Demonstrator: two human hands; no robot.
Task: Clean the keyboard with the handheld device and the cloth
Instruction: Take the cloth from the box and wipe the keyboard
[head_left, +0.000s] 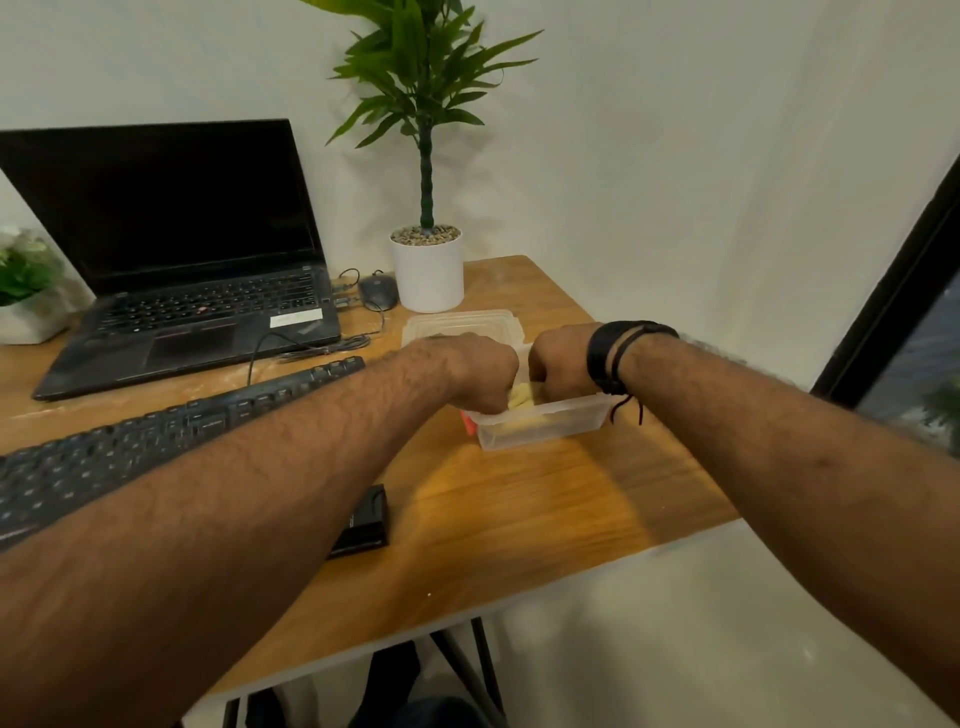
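A clear plastic tub (545, 428) stands on the wooden desk at mid right. Both my hands reach into it from above. My left hand (475, 371) and my right hand (558, 364) are curled, knuckles up, around a pale yellow cloth (521, 399) that shows between them inside the tub. Something red (470, 427) peeks out at the tub's left wall. The black keyboard (156, 441) lies on the left, partly under my left forearm. A flat black device (366, 522) lies on the desk near the keyboard's right end.
The tub's clear lid (462, 325) lies just behind it. An open laptop (176, 291), a mouse (378, 291) with its cable and a white potted plant (428, 270) stand at the back. The desk's front edge (519, 603) runs diagonally below my arms.
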